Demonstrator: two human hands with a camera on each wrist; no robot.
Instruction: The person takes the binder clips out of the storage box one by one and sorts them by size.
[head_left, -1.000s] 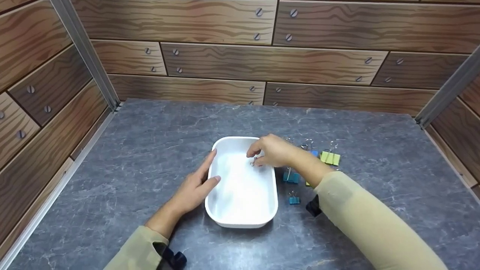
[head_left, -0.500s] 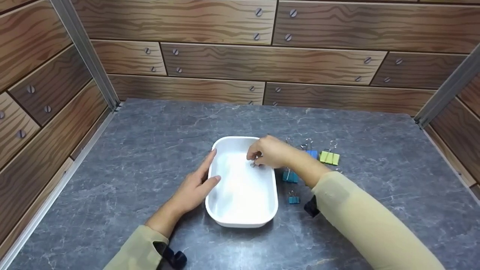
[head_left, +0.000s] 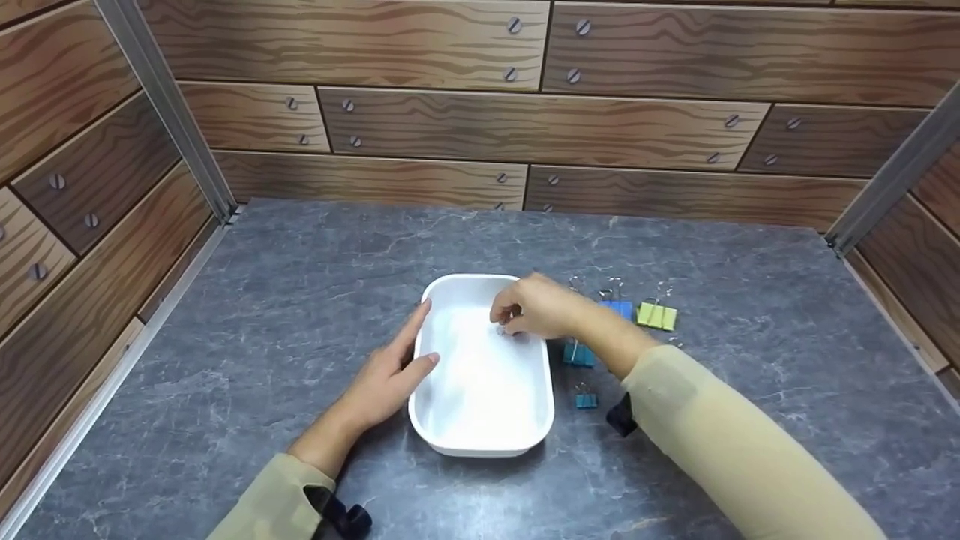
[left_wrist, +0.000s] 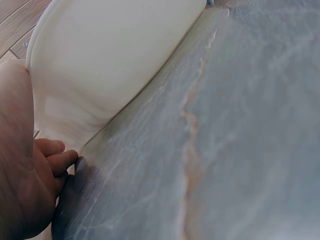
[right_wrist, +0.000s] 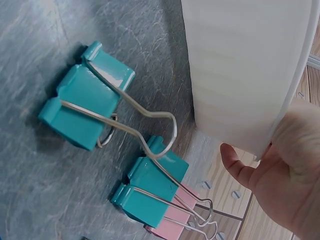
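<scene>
1. White rounded-rectangle plastic tray (head_left: pixel 480 390), smooth and glossy, mid-table on grey marbled slab (head_left: pixel 300 300).
2. Right hand (head_left: pixel 540 306) over tray's far right corner, fingers curled, pinching a small wire clip (head_left: pixel 501 328), mostly hidden.
3. Left hand (head_left: pixel 386 379) flat against tray's left wall, fingers straight.
4. Right of tray: teal binder clips (right_wrist: pixel 87 107), yellow-green clip (head_left: pixel 657 315).

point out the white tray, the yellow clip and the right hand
tray (head_left: pixel 480 450), head view, near rim
yellow clip (head_left: pixel 657 316), head view, its body
right hand (head_left: pixel 541 306), head view, back of the hand
</scene>
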